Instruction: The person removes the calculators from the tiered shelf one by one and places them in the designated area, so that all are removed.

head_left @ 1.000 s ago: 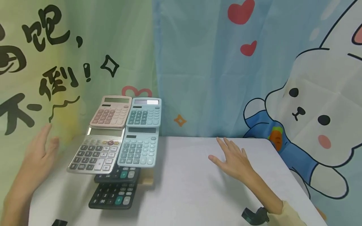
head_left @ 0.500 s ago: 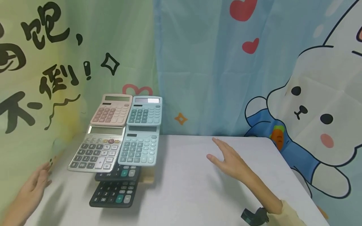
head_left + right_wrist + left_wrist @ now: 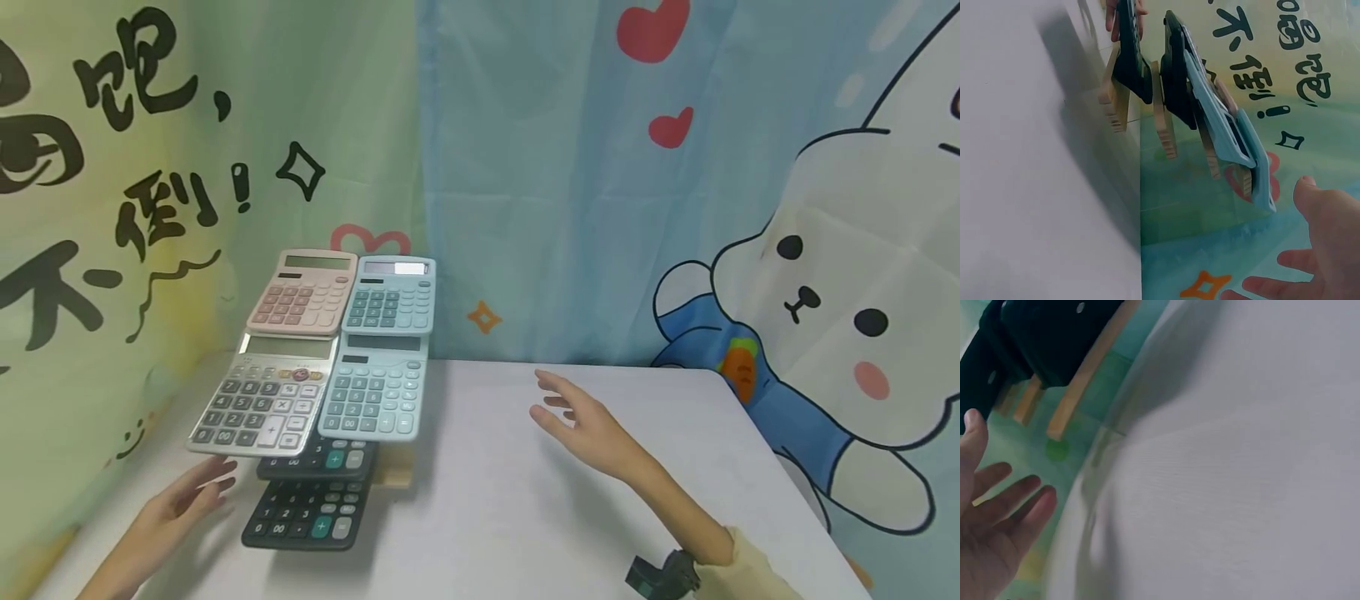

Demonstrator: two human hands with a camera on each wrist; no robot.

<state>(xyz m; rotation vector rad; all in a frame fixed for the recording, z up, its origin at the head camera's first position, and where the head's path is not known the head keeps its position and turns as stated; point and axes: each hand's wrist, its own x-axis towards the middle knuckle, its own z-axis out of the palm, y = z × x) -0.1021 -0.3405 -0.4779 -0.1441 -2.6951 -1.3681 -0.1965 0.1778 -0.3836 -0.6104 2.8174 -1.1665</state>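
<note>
In the head view a tiered stand carries a pink calculator [image 3: 303, 296], two light blue calculators, one behind [image 3: 390, 300] and one in front [image 3: 375, 392], and a large silver calculator [image 3: 262, 400]. Two black calculators, an upper one [image 3: 333, 460] and a lower one [image 3: 307, 518], show below them, partly covered. My left hand [image 3: 168, 512] hovers just left of the black calculators, under the silver one's lower left corner, fingers loosely extended and holding nothing. Well right of the stand, my right hand [image 3: 592, 433] hangs above the table, relaxed and holding nothing.
Wooden slats [image 3: 1163, 119] of the stand jut out beneath the calculators in the right wrist view. The white table [image 3: 510, 500] ends at a printed curtain [image 3: 525, 167] behind. A black wrist device [image 3: 663, 575] sits by the right sleeve.
My left hand has dropped from a raised position at the far left, then come right toward the black calculators. The right hand has drifted slightly left. The calculators stay in place.
</note>
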